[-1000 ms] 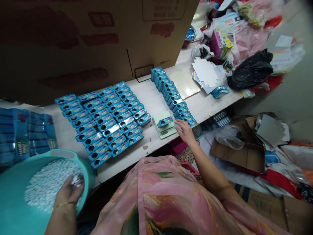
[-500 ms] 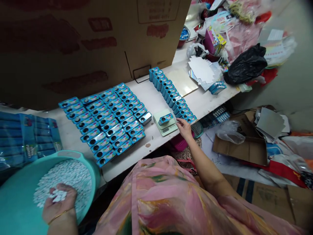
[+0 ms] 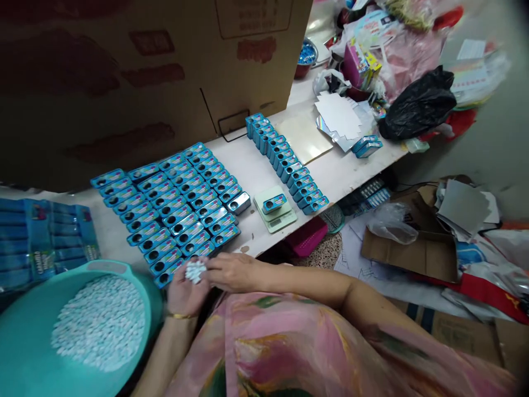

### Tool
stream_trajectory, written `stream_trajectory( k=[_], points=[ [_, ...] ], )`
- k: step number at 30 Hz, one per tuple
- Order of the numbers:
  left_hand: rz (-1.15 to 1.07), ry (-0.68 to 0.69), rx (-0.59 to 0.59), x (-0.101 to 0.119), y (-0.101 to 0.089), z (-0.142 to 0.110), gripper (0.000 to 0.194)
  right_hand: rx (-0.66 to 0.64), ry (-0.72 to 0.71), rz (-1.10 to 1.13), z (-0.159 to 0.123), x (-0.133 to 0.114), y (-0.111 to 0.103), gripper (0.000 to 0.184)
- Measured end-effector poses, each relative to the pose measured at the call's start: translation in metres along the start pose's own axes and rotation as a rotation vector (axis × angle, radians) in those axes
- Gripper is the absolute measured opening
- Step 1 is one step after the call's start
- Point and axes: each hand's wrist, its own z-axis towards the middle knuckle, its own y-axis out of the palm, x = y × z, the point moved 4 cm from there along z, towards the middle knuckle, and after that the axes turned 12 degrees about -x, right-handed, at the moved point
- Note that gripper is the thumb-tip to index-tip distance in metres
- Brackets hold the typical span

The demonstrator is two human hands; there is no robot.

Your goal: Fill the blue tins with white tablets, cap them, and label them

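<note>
Our left hand (image 3: 187, 293) is cupping white tablets (image 3: 195, 271); our right hand (image 3: 235, 273), grip unclear, is lying nearer the scale's (image 3: 282, 223) crosswise tin (image 3: 274, 203), ahead-right.

The white worktop (image 3: 237, 156) has chipped patches (image 3: 244, 249) near its front edge. On it stand a block of blue tins (image 3: 178, 205), a slanting row of similar tins (image 3: 281, 160) and, between them, a pale green scale (image 3: 285, 223). Farther right lie a cream sheet (image 3: 305, 139), stacked cut sheets (image 3: 339, 117), two more tins (image 3: 367, 147) and a black plastic bag (image 3: 419, 105).
</note>
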Motion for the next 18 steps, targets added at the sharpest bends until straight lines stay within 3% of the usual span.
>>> stream_trajectory(
  k=[3, 6, 11, 18],
  points=[
    [-0.038, -0.096, 0.019, -0.039, 0.012, 0.024, 0.021, -0.07, 0.122, -0.226, -0.005, 0.015, 0.002, 0.02],
    [-0.063, -0.15, 0.009, -0.065, 0.019, 0.039, 0.022, -0.087, 0.168, -0.299, -0.022, 0.038, 0.009, 0.018],
    [-0.086, -0.215, -0.02, -0.1, 0.034, 0.05, 0.021, -0.154, 0.135, -0.238, -0.049, 0.067, 0.011, 0.017],
    [-0.043, -0.261, -0.004, -0.133, 0.052, 0.058, 0.032, -0.225, 0.095, -0.16, -0.069, 0.086, 0.021, 0.015]
  ],
)
